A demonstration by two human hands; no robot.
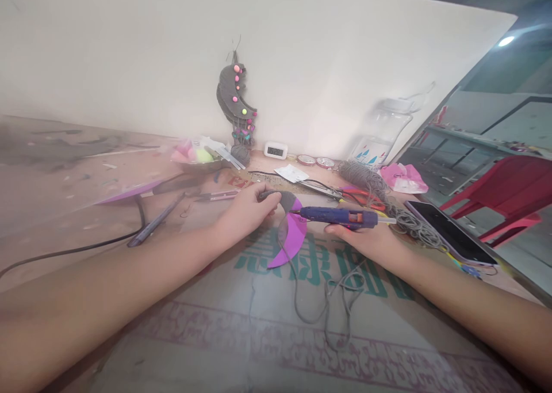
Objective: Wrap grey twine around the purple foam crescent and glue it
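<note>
My left hand (257, 207) pinches the upper end of a purple crescent moon cutout (295, 236), whose top is wrapped in grey yarn. My right hand (357, 236) is closed around a blue hot glue gun (332, 216), its nozzle at the purple surface just below the wrapped part. A clear-looking glue stick juts from the gun's back end. From the crescent, a loose strand of grey yarn (297, 301) trails down and coils on the table covering. The fingertips of my right hand are partly hidden behind the gun.
A finished-looking grey moon ornament (230, 94) hangs on the wall. Behind my hands are a small digital clock (276, 150), scissors (366, 197), a grey yarn bundle (360, 174) and a bottle (383, 131). A phone (451, 232) lies right; a dark cable (86, 245) runs left.
</note>
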